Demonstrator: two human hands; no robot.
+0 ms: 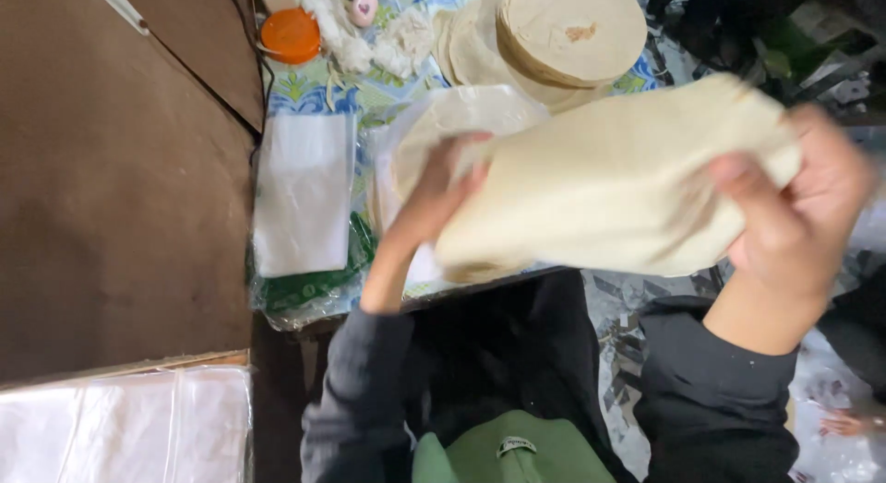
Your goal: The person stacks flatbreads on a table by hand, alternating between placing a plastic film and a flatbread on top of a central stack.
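Holding the tortilla stack [609, 178] above the table [323, 86], your left hand [434, 202] and right hand [803, 206] clamp its opposite ends. It looks soft, floppy and easily torn, so support it underneath, near the middle.

Table [318, 86] covered w/ a floral blue-green cloth, seen from above. On it: a stack of round flat tortillas [572, 26] at the far end, fanned over more tortillas beneath. An orange lid [291, 35] is set near the far left corner, w/ crumpled white bits [369, 40] just beside it. A white paper sheet [305, 192] is laid flat along the left side, over green-printed plastic [314, 285] at the near edge. A thin clear bag [461, 109] is spread mid-table.
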